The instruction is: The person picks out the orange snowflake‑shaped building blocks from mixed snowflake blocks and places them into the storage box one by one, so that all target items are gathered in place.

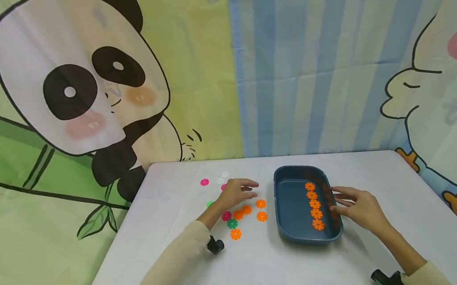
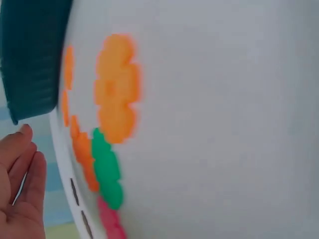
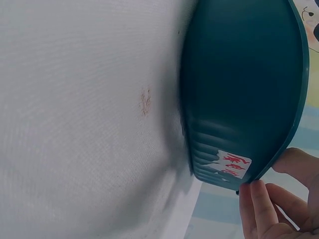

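Observation:
A dark blue-green plastic tray point(image 1: 292, 209) rests on the white table, with several orange flower-shaped pieces point(image 1: 315, 204) lined up inside it near its right side. My right hand point(image 1: 360, 208) pinches the tray's right rim, thumb on the inside and fingers against the outer wall, beside a torn red-and-white label point(image 3: 234, 165). To the left of the tray, my left hand point(image 1: 236, 193) hovers with fingers loosely bent, nothing visible between them. Loose orange flowers point(image 1: 261, 216) lie between it and the tray. Its palm and fingers point(image 2: 35, 184) also show in the left wrist view.
Nearer me are an orange flower point(image 1: 235, 234), a green flower point(image 1: 232, 223) and a pink flower point(image 1: 226, 216). Farther back lie another pink flower point(image 1: 204, 182) and pale white ones point(image 1: 223, 177). A cartoon-printed curtain point(image 1: 287, 66) hangs behind the table point(image 1: 287, 272).

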The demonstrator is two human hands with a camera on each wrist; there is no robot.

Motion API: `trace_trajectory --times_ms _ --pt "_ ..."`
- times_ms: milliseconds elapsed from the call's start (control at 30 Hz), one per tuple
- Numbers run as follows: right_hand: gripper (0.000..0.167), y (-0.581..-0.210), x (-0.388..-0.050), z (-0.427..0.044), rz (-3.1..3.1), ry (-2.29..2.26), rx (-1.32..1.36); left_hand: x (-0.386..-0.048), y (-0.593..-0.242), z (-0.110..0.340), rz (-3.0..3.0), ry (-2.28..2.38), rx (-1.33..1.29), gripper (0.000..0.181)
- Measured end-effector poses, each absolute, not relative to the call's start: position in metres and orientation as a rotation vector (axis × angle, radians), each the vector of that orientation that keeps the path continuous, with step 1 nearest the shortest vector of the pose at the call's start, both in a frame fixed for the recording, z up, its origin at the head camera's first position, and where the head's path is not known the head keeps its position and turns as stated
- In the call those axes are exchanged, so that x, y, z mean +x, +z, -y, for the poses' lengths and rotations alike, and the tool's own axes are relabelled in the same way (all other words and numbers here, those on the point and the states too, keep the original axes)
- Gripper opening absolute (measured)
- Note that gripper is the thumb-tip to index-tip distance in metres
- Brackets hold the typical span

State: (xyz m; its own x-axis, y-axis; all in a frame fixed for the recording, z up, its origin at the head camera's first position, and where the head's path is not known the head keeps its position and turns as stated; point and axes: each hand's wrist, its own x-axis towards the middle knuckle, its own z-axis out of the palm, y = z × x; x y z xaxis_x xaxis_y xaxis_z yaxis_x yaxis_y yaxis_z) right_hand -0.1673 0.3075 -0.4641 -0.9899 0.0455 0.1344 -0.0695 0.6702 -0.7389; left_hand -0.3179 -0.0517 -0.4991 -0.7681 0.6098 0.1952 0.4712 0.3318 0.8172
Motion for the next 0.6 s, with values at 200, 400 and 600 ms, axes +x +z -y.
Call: trace_trajectory --times_ms 200,400,600 --pt "0.062 -0.463 -0.167 -0.309 2.735 1.221 0.022 -0.311 -0.516 0.054 -2.432 1.341 0.931 0.028" --pt "0.063 -0.462 -0.166 -0.307 2.737 1.239 0.018 -0.305 -0.516 0.05 -2.432 1.302 0.966 0.031" --pt "0.063 -0.463 -0.166 -0.307 2.733 1.24 0.027 -0.302 -0.512 0.047 -2.491 1.159 1.044 0.035"
